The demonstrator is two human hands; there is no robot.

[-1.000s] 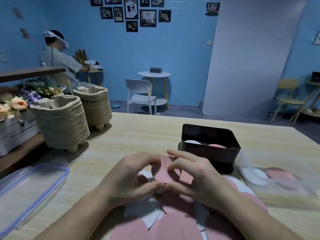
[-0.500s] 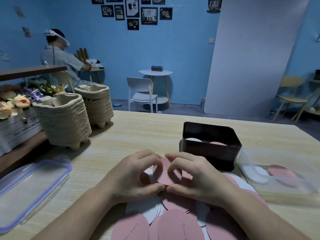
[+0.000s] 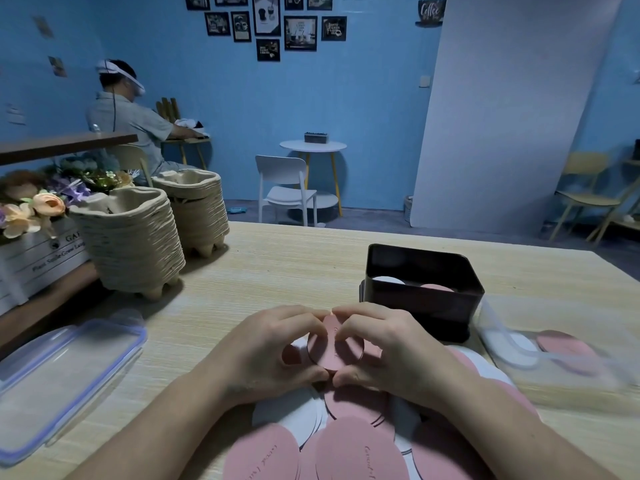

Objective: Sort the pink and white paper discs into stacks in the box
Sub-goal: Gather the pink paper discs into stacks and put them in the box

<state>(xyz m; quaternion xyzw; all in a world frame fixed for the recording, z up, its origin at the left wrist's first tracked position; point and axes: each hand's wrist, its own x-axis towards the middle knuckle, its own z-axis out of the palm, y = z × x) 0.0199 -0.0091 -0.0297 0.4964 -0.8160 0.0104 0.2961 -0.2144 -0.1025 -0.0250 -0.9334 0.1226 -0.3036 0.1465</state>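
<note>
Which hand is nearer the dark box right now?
Right. The right hand sits just in front of the dark box, near its front wall. The left hand is farther off to the left. Both pinch the same pink disc.

Head-worn wide-angle, facing forward-down — close above left hand [image 3: 273, 348], right hand [image 3: 393, 351]

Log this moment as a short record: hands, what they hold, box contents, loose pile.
hands: left hand and right hand meet over the pile
held: pink disc, its edges pinched by the fingers of both hands
box: dark, open, beyond the hands
box contents: white stack at left, pink stack at right
loose pile: pink and white discs mixed, on the table
</note>
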